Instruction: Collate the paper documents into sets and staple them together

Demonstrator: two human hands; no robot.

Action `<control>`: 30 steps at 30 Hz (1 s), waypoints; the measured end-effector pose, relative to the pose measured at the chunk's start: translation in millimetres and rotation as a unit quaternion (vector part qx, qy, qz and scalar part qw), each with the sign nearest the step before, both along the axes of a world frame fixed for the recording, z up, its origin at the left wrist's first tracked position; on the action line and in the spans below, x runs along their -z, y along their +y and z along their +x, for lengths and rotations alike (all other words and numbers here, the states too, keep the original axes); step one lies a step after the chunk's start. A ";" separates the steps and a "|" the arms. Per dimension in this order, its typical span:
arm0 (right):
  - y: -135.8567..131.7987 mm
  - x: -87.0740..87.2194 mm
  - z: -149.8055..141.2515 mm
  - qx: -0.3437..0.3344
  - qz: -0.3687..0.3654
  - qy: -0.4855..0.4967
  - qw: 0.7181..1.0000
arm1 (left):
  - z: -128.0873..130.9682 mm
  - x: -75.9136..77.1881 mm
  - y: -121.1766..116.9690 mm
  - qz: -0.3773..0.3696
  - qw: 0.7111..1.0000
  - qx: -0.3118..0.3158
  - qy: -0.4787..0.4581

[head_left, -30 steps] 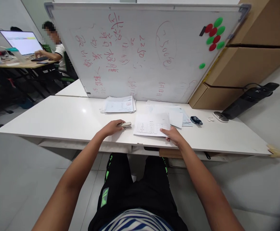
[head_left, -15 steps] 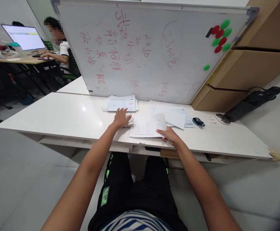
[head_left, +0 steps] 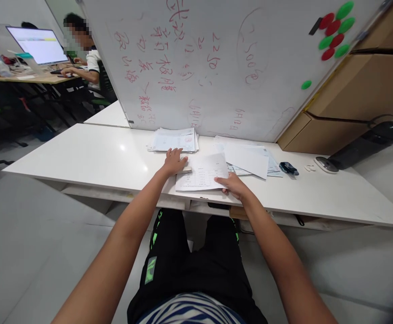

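My left hand point(head_left: 174, 163) lies palm down over a light-coloured stapler point(head_left: 187, 169), its fingers stretched forward and slightly apart. Only the stapler's front end shows; the hand covers the rest. That end overlaps the left edge of some white printed sheets point(head_left: 201, 173) on the desk. With the thumb on top and the fingers underneath, my right hand point(head_left: 234, 185) grips these sheets at their lower right corner. Behind my left hand sits a stack of papers point(head_left: 172, 140). More loose papers point(head_left: 250, 159) are spread to the right of the printed sheets.
A whiteboard point(head_left: 216, 81) stands along the back of the white desk point(head_left: 82, 157). To the right are cardboard boxes point(head_left: 324, 132), a dark watch point(head_left: 288, 168), white earbuds point(head_left: 310, 168), a mouse point(head_left: 326, 164) and a black bottle point(head_left: 361, 144). A person point(head_left: 91, 67) sits at another desk.
My left hand went from holding the stapler's rear end to lying over its top with fingers extended. My right hand moved the printed sheets left, until their edge met the stapler's front end.
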State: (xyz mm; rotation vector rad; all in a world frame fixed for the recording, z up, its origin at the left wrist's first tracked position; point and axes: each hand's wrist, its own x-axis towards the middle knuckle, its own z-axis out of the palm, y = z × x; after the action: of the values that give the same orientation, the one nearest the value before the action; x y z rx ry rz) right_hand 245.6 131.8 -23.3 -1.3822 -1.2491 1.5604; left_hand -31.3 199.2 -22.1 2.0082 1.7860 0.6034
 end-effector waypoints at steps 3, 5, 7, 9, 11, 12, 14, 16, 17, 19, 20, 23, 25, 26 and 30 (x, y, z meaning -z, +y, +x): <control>-2.6 1.4 0.8 0.002 -0.007 0.008 1.000 | -0.6 1.2 1.0 0.000 1.000 0.004 -0.006; -3.6 0.7 2.2 -0.001 -0.012 0.007 1.000 | -0.1 0.4 0.5 -0.010 1.000 0.004 -0.002; -3.9 -0.3 3.1 -0.001 -0.016 0.004 1.000 | 1.1 -1.7 -0.8 -0.018 1.000 0.001 0.000; -3.9 -1.1 3.3 -0.003 -0.017 0.003 1.000 | 2.5 -4.3 -2.3 -0.021 1.000 -0.003 0.002; -3.7 -1.3 3.4 -0.008 -0.016 0.006 1.000 | 3.4 -6.1 -3.3 -0.025 1.000 -0.004 0.007; -3.6 -1.3 3.6 -0.010 -0.017 0.009 1.000 | 3.7 -6.6 -3.5 -0.027 1.000 -0.003 0.009; -3.5 -1.1 4.2 -0.012 -0.019 0.010 1.000 | 3.9 -6.9 -3.4 -0.029 0.999 -0.001 0.014; -4.0 -0.5 5.0 -0.006 -0.019 0.007 1.000 | 3.9 -6.7 -3.2 -0.027 0.999 0.000 0.018; -4.6 0.0 5.5 -0.003 -0.019 0.006 1.000 | 4.0 -6.7 -3.1 -0.026 0.999 0.000 0.020; -6.1 1.2 6.4 0.009 -0.018 0.009 1.000 | 4.3 -6.9 -3.0 -0.026 0.999 -0.001 0.027; -6.9 1.9 6.8 0.019 -0.016 0.011 1.000 | 4.5 -7.2 -3.0 -0.028 0.999 -0.001 0.031; -8.2 3.1 7.9 0.047 -0.006 0.013 0.999 | 5.4 -8.4 -3.3 -0.032 0.999 -0.003 0.041; -7.4 2.7 8.7 0.042 -0.010 0.011 0.999 | 5.9 -9.1 -3.5 -0.037 0.998 0.000 0.042; -6.5 2.1 9.0 0.033 -0.017 0.007 0.999 | 6.0 -9.4 -3.8 -0.039 0.998 0.002 0.042; -3.7 -0.2 9.1 0.015 -0.035 -0.010 0.999 | 6.3 -10.6 -5.2 -0.044 0.998 0.002 0.039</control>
State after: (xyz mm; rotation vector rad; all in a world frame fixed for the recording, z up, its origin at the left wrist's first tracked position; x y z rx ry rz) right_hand 254.7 128.1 -23.1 -1.4583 -1.1912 1.5875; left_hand -25.0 194.0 -11.4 2.0000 1.8205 0.4429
